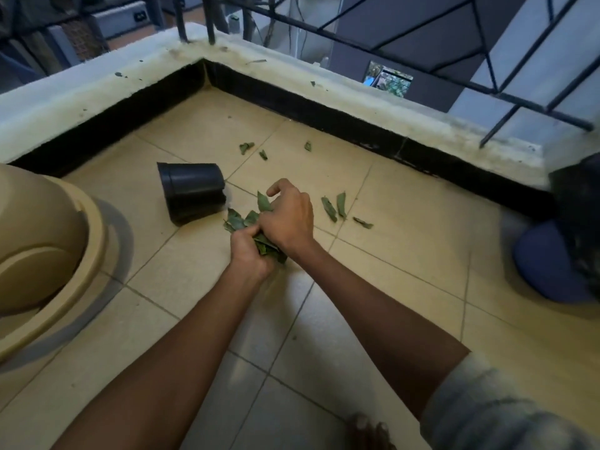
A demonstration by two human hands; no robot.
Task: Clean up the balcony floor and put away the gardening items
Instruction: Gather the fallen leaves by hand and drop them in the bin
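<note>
Hands: left hand [248,251] and right hand [287,219] are both gripping a crumpled bundle of leaves [240,222]; fingers curled round it
Loose leaves [334,207]: flat, pointed, lying scattered on the floor right of the hands
Pot [191,191]: black plastic, ribbed, lying on its side just left of the bundle
Floor [406,248]: smooth beige tiles; open room ahead as far as the pale ledge [324,95]
Left edge: rounded tan planter [42,241] is crowding in

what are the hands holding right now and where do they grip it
Both hands hold one bunch of green leaves: the left hand grips its lower end, and the right hand closes over the top.
</note>
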